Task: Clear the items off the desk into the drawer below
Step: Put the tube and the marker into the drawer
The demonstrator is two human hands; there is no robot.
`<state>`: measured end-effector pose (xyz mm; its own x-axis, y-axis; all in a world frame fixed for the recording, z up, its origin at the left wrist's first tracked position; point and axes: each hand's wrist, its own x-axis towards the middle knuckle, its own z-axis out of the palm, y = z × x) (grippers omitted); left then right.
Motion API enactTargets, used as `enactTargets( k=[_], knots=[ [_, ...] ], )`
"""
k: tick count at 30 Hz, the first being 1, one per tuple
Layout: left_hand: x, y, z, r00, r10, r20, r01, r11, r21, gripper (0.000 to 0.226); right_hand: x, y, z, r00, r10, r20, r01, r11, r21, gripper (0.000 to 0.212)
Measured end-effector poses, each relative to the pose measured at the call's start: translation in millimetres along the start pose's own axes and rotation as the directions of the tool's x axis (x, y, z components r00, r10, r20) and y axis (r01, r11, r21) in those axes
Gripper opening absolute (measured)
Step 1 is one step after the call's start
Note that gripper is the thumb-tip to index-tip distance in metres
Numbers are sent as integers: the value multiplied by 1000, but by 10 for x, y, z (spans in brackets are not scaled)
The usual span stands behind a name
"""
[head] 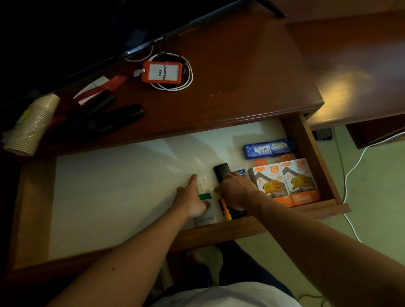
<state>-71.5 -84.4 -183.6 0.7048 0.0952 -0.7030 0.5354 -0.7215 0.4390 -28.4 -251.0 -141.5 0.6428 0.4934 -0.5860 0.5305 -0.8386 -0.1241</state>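
A dim room, a dark wooden desk, its wide white-lined wooden drawer (324, 161) pulled open over my lap. Nearest, my left hand (193, 198) lies flat, grasping nothing, on a white green-banded box (205, 195), nudging it tidy. My right hand (236, 189) closes on a black remote (221, 172), packing it beside a yellow tool (224, 211). Rightward sit two orange charger boxes (287, 184) and blue soap bars (268, 148). Farther, on the tabletop (240, 81), a sleeve of paper cups (31, 124), black remotes (115, 118) and an orange badge holder (162, 72) wait.
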Motion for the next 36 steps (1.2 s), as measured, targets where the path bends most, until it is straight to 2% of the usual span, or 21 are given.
enactTargets(
  k=[4, 9, 19, 22, 25, 28, 32, 36],
  knots=[
    [3, 90, 46, 999, 23, 45, -24, 999, 33, 121, 3, 11, 41, 997, 30, -71, -22, 994, 105, 30],
    [20, 102, 93, 999, 32, 33, -35, 996, 86, 126, -15, 25, 60, 989, 79, -128, -54, 980, 191, 18],
    [-64, 110, 34, 999, 29, 34, -33, 991, 128, 128, -17, -34, 7, 987, 113, -115, -89, 977, 196, 20],
    [-143, 55, -140, 999, 46, 8, -47, 995, 89, 119, 16, -125, -81, 983, 135, -128, -107, 972, 209, 30],
    [-265, -59, -462, 988, 80, -133, -78, 997, 24, 98, 126, -307, -288, 960, 128, -248, -66, 967, 245, 36],
    [-390, -220, -890, 938, 111, -328, -131, 991, -40, 77, 310, -628, -581, 905, 93, -414, 52, 944, 325, 35],
    [-541, -409, -1449, 794, 129, -595, -210, 975, -69, 53, 550, -1116, -1010, 806, 25, -591, 224, 912, 345, 28],
    [-570, -585, -1941, 673, 110, -731, -230, 971, -66, 41, 772, -1454, -1467, 734, -87, -673, 311, 924, 221, 29]
  ],
)
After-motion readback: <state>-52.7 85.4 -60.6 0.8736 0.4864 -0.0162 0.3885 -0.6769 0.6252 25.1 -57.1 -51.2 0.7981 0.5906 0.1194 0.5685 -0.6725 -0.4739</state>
